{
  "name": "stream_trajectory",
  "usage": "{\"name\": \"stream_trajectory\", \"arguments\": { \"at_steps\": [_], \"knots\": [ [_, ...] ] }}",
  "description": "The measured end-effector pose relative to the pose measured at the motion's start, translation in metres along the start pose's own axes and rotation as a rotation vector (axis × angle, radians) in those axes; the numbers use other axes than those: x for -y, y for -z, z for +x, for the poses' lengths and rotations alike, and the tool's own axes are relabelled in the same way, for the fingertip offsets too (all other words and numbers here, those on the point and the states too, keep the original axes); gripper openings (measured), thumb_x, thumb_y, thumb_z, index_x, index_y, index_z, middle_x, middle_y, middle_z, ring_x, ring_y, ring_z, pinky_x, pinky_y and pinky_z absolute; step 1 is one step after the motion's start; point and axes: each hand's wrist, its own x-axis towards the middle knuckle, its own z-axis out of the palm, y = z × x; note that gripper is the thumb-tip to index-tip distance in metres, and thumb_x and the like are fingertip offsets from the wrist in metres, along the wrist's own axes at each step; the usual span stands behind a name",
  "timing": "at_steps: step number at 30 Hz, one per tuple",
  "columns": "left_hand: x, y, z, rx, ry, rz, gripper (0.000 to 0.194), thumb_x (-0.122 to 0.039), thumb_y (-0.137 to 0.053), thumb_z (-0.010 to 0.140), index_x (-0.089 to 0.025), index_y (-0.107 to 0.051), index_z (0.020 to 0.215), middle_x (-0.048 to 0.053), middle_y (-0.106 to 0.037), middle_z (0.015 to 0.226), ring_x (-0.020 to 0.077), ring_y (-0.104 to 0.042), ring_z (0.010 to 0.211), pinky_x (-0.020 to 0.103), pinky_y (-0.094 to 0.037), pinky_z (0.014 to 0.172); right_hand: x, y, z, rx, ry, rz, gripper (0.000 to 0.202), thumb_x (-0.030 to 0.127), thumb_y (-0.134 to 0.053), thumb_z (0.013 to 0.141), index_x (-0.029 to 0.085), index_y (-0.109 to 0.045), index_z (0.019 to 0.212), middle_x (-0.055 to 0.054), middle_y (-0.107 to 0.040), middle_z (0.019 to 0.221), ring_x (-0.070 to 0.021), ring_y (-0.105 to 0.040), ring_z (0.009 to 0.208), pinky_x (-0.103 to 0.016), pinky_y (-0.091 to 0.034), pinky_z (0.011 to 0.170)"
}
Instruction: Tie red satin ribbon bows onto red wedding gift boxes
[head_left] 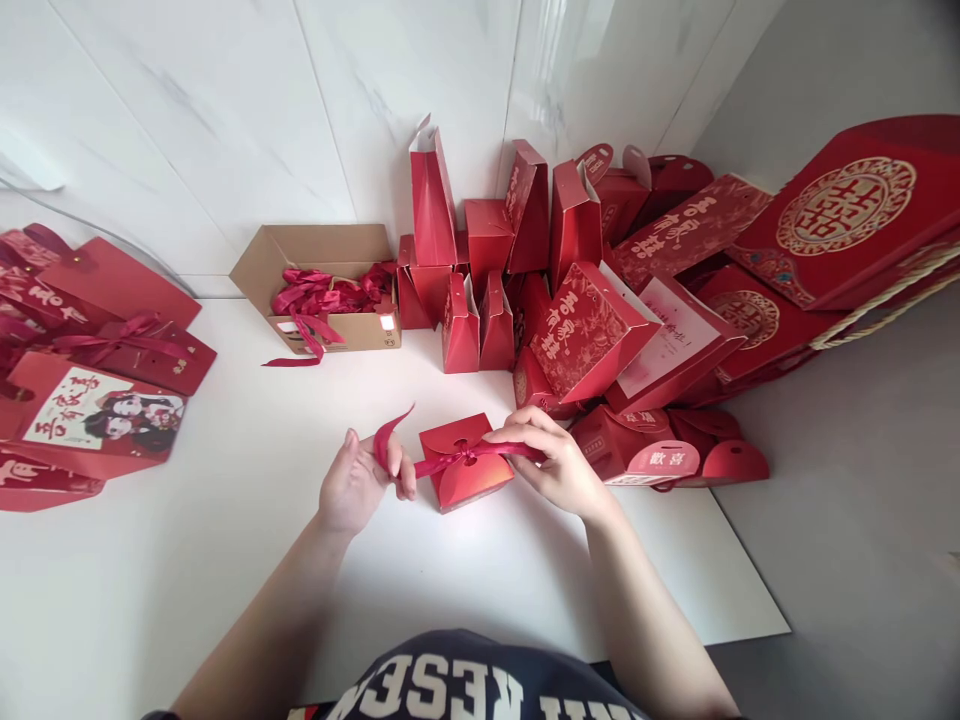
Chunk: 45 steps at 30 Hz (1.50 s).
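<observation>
A small red gift box (474, 482) with folded flaps sits on the white table in front of me. Across its top runs a dark red ribbon (436, 463), crossed or knotted near the middle of the lid. My left hand (362, 480) is left of the box, its fingers curled on one end of the ribbon, whose tip sticks up above them. At the box's right side, my right hand (546, 455) pinches the other end of the ribbon between thumb and fingers. The ribbon is stretched between both hands.
Behind the box, a brown cardboard carton (319, 243) holds more dark red ribbons (337, 293). Many red gift boxes (589, 325) are stacked at the back right, near a grey wall. Another pile of red boxes (112, 340) lies at the left. The table's edge (750, 560) shows at the right.
</observation>
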Motion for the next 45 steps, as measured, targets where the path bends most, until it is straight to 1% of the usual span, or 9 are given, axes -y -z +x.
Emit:
{"name": "stream_trajectory", "arguments": {
  "at_steps": [2, 6, 11, 15, 20, 25, 32, 39, 45],
  "knots": [
    [0.001, 0.002, 0.001, -0.012, -0.039, 0.021, 0.061, -0.067, -0.034, 0.091, -0.017, -0.061, 0.068, 0.006, -0.062, 0.06, 0.0184, -0.058, 0.055, 0.031, -0.043, 0.055, -0.001, -0.001, -0.001, -0.006, 0.02, -0.013, 0.038, 0.007, -0.053, 0.09, 0.03, -0.068, 0.118, -0.006, -0.055, 0.107, -0.0175, -0.059, 0.101, -0.032, -0.049, 0.086],
    [0.007, 0.009, 0.003, 0.01, -0.144, 0.112, 0.049, -0.054, -0.043, 0.094, -0.018, -0.06, 0.067, 0.002, -0.05, 0.057, 0.0146, -0.048, 0.052, 0.029, -0.038, 0.05, -0.005, -0.005, -0.001, -0.038, 0.015, -0.03, 0.026, 0.017, -0.056, 0.093, 0.029, -0.072, 0.11, -0.005, -0.057, 0.095, -0.0152, -0.06, 0.086, -0.029, -0.048, 0.074],
    [0.013, 0.012, 0.004, 0.012, -0.198, 0.257, 0.036, -0.041, -0.052, 0.093, -0.018, -0.054, 0.065, 0.001, -0.044, 0.06, 0.0142, -0.044, 0.057, 0.03, -0.033, 0.052, -0.003, -0.003, 0.001, 0.016, -0.054, 0.013, 0.019, 0.024, -0.063, 0.091, 0.027, -0.074, 0.105, -0.004, -0.063, 0.091, -0.0154, -0.061, 0.083, -0.029, -0.048, 0.073],
    [0.015, 0.009, 0.002, -0.036, -0.244, 0.342, 0.04, -0.04, -0.045, 0.096, -0.018, -0.05, 0.063, 0.002, -0.043, 0.06, 0.0156, -0.04, 0.06, 0.033, -0.029, 0.058, 0.001, 0.0, 0.002, 0.048, -0.129, 0.059, 0.011, 0.025, -0.066, 0.089, 0.024, -0.075, 0.094, -0.003, -0.064, 0.084, -0.0147, -0.058, 0.076, -0.029, -0.044, 0.068],
    [0.016, 0.007, 0.0, -0.102, -0.212, 0.35, 0.034, -0.039, -0.056, 0.091, -0.019, -0.047, 0.064, 0.0, -0.039, 0.06, 0.0144, -0.036, 0.058, 0.032, -0.027, 0.056, -0.001, -0.002, 0.003, 0.01, -0.234, 0.136, 0.009, 0.028, -0.069, 0.085, 0.022, -0.071, 0.092, 0.0, -0.057, 0.075, -0.0131, -0.051, 0.069, -0.027, -0.039, 0.063],
    [0.015, 0.006, 0.0, -0.103, -0.271, 0.298, 0.036, -0.042, -0.057, 0.09, -0.019, -0.048, 0.063, 0.0, -0.037, 0.056, 0.0139, -0.036, 0.055, 0.03, -0.026, 0.053, -0.002, -0.005, 0.003, -0.001, -0.266, 0.191, 0.011, 0.03, -0.068, 0.086, 0.022, -0.073, 0.091, -0.003, -0.065, 0.085, -0.0147, -0.057, 0.076, -0.028, -0.042, 0.069],
    [0.019, 0.005, -0.004, -0.204, -0.144, 0.325, 0.042, -0.039, -0.068, 0.081, -0.019, -0.039, 0.059, -0.002, -0.029, 0.058, 0.0123, -0.029, 0.056, 0.029, -0.024, 0.056, 0.004, -0.005, 0.005, 0.038, -0.397, 0.321, 0.02, 0.032, -0.063, 0.089, 0.018, -0.058, 0.076, 0.001, -0.056, 0.073, -0.0116, -0.049, 0.067, -0.025, -0.038, 0.062],
    [0.023, 0.006, -0.006, -0.248, -0.092, 0.365, 0.04, -0.042, -0.066, 0.083, -0.019, -0.046, 0.057, 0.0, -0.038, 0.054, 0.0127, -0.032, 0.054, 0.03, -0.026, 0.053, -0.001, -0.011, 0.005, 0.089, -0.572, 0.637, 0.031, 0.037, -0.059, 0.088, 0.017, -0.055, 0.064, 0.004, -0.04, 0.056, -0.0087, -0.029, 0.051, -0.025, -0.023, 0.052],
    [0.024, 0.004, -0.005, -0.345, -0.035, 0.334, 0.037, -0.038, -0.075, 0.074, -0.019, -0.049, 0.056, -0.001, -0.042, 0.054, 0.0144, -0.042, 0.057, 0.032, -0.035, 0.056, -0.008, -0.013, 0.006, 0.057, -0.61, 0.719, 0.032, 0.028, -0.057, 0.083, 0.017, -0.053, 0.053, 0.005, -0.036, 0.046, -0.0074, -0.025, 0.044, -0.027, -0.017, 0.048]
  ]
}}
